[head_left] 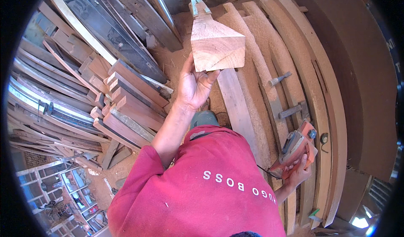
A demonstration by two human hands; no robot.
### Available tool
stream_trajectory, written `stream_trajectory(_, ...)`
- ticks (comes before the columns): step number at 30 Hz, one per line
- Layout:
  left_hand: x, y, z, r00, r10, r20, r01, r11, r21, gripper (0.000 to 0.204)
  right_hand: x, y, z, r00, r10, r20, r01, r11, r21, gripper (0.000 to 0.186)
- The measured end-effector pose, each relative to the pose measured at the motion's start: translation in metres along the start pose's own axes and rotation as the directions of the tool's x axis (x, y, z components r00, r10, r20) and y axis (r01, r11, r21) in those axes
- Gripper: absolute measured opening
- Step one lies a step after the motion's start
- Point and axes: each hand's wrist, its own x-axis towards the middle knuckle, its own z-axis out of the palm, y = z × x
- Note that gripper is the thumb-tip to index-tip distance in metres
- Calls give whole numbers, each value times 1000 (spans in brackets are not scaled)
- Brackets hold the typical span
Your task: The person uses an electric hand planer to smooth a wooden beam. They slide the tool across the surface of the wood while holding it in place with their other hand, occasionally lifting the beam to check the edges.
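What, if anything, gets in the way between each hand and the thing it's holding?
Nothing visible does. The left hand directly touches the wooden block at its near end, and the right hand is directly on the red power tool.

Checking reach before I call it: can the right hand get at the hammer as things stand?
Probably not directly: the right hand holds the power tool, which sits between it and the hammer, though the hammer looks uncovered.
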Motion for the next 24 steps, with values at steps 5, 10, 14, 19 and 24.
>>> stream_trajectory(5, 1, -2, 1, 1000, 1, -27, 0, 1000, 17, 48, 2, 2, -1, 1000, 12, -7, -12, 1000, 13, 28)
stream_trajectory(10, -1, -3, 5, 1000, 8, -28, -8, 1000, 10, 48, 0, -2, 0, 1000, 13, -8, -13, 1000, 3, 31)
stream_trajectory(14, -4, -1, 6, 1000, 2, -21, -2, 1000, 4, 49, 1, -2, -4, 999, 35, 12, -36, 999, 21, 33)
stream_trajectory(19, -4, -1, 8, 1000, -8, -21, 8, 1000, 6, 49, 0, -8, -2, 1000, 16, 12, -15, 1000, -9, 33)
stream_trajectory(24, -3, -2, 8, 1000, 5, -30, -5, 1000, 7, 49, 3, -5, 0, 999, -5, 39, 5, 1000, -6, 27)
